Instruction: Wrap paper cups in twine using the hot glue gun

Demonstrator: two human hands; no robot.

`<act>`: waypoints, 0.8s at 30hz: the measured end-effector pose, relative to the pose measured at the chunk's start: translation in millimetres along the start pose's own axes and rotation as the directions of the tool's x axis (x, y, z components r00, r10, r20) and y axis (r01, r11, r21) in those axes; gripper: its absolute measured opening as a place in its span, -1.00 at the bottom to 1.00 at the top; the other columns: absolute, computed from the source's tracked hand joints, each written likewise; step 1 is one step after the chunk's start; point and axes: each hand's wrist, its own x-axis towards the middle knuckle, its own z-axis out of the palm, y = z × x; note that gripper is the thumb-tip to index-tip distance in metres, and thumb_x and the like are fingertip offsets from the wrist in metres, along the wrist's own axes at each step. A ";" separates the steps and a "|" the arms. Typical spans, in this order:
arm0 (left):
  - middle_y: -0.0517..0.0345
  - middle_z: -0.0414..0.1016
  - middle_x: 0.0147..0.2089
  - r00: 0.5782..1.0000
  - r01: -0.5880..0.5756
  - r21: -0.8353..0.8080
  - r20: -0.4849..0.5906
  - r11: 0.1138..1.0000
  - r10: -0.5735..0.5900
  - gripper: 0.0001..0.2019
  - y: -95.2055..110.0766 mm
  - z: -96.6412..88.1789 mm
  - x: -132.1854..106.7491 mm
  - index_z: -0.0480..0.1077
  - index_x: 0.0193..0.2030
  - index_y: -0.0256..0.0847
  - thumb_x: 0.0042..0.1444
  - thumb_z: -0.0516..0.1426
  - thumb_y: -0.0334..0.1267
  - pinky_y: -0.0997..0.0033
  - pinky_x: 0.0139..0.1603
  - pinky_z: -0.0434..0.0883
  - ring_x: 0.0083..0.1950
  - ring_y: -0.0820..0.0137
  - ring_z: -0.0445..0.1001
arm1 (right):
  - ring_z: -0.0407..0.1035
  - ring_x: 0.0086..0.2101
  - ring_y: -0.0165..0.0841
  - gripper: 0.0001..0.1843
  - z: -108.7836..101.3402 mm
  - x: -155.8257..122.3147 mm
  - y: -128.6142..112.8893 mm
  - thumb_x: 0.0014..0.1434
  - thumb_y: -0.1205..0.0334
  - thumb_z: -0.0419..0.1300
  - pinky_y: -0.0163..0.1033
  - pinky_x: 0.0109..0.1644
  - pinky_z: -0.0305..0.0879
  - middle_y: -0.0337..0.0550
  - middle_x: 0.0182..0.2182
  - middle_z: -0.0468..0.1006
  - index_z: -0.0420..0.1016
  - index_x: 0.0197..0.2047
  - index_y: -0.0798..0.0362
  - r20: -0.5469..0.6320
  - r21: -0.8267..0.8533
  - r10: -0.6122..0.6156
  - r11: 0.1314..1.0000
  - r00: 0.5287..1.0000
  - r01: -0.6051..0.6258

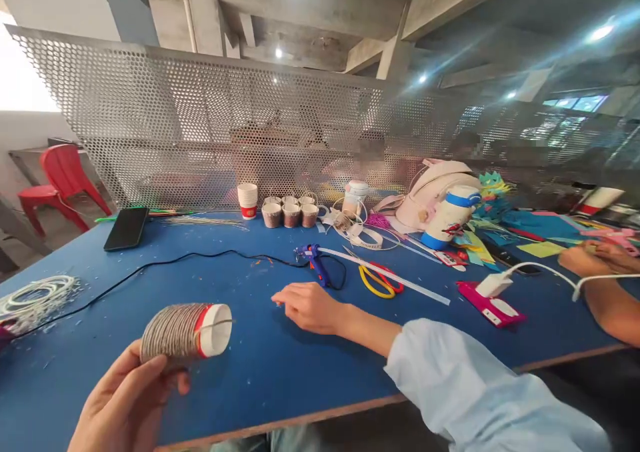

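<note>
My left hand (125, 405) holds a paper cup (186, 332) on its side, low at the left; grey cord is wound around most of the cup and its red and white base faces right. My right hand (311, 307) rests on the blue table (280, 365) in the middle, fingers loosely curled with the index stretched left, and I cannot see anything in it. A blue glue gun (315, 260) with a black cable lies just beyond that hand. Yellow and red scissors (379, 281) lie to its right.
A stack of cups (247, 201) and three wrapped cups (290, 214) stand at the back by the perforated metal screen (210, 125). A phone (127, 228) lies back left, a coil of cord (35, 295) at the left edge. Another person's hands (593, 260) work at the right among paper scraps.
</note>
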 end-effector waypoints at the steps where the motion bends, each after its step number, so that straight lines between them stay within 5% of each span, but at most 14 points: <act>1: 0.21 0.51 -0.45 0.999 -0.041 0.021 -0.008 0.999 0.041 -0.76 4.3 7.6 5.3 0.51 -0.42 -0.01 -0.23 0.32 0.00 0.35 -0.54 0.44 -0.51 0.33 0.38 | 0.49 -0.26 -0.30 -0.71 1.2 -7.9 8.6 0.20 0.43 -0.07 -0.21 -0.15 0.39 -0.03 -0.29 0.60 0.43 -0.12 0.12 -0.067 -0.010 -0.042 0.999 0.997 0.042; 6: 0.19 0.51 -0.40 0.976 -0.137 0.167 0.194 0.976 0.104 -0.77 17.8 54.2 46.1 0.51 -0.43 -0.12 -0.17 0.32 -0.04 0.44 -0.43 0.43 -0.47 0.41 0.40 | 0.45 -0.38 -0.33 -0.75 6.8 -31.0 20.5 0.15 0.45 -0.04 -0.22 -0.29 0.39 -0.08 -0.37 0.59 0.39 -0.17 0.09 -0.308 0.022 -0.160 0.984 0.938 0.175; 13: 0.15 0.52 -0.35 0.919 -0.169 0.249 0.389 0.954 0.061 -0.75 2.5 102.3 96.2 0.52 -0.35 -0.16 -0.04 0.26 -0.02 0.42 -0.34 0.42 -0.42 0.37 0.42 | 0.37 -0.49 -0.38 -0.79 -4.2 -60.4 4.1 0.30 0.26 -0.07 -0.24 -0.41 0.29 -0.20 -0.48 0.54 0.37 -0.23 0.03 -0.220 0.116 -0.223 0.961 0.950 0.252; 19: 0.14 0.51 -0.39 0.913 -0.200 0.363 0.406 0.910 0.039 -0.70 -13.5 94.2 113.3 0.49 -0.39 -0.17 0.00 0.21 0.05 0.39 -0.29 0.40 -0.41 0.34 0.43 | 0.27 -0.57 -0.38 -0.75 -27.9 -98.4 31.9 0.15 0.48 -0.09 -0.24 -0.47 0.22 -0.23 -0.57 0.43 0.32 -0.29 -0.02 -0.423 0.048 0.076 0.997 0.903 -0.061; 24: 0.15 0.49 -0.41 0.901 -0.219 0.384 0.433 0.897 0.034 -0.69 -24.8 98.6 128.2 0.47 -0.34 -0.18 0.10 0.14 0.04 0.37 -0.22 0.39 -0.34 0.32 0.43 | 0.36 -0.46 -0.39 -0.88 -53.2 -99.2 44.3 0.14 0.37 0.06 -0.29 -0.39 0.33 -0.24 -0.44 0.43 0.29 -0.24 -0.01 -0.287 0.090 0.477 0.877 0.831 -0.473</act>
